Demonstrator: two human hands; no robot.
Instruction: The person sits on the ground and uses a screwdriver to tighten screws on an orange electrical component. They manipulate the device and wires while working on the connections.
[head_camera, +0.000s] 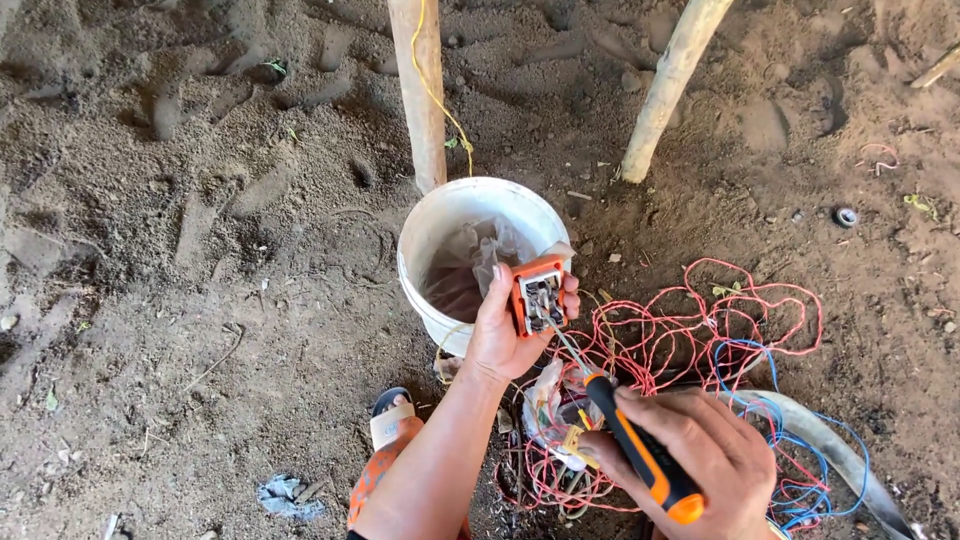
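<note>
From the head cam: the left hand (505, 335) is holding a small orange plastic switch box (540, 295) up over the white plastic bucket (430, 235), fingers (571, 297) curled snug round its edges, open back facing up. The right hand (690, 455) is gripping an orange-and-black screwdriver (640, 450), fist closed, tip poking into the box's terminals. So the box is looking opened up and mid-fiddle, no wires visibly hooked in yet. The red and blue wire tangle (700, 340) is lying on the dirt ground (200, 300) just beside.

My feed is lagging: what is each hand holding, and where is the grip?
Left hand grips the orange switch box by its sides. Right hand holds the screwdriver by its orange-black handle.
</note>
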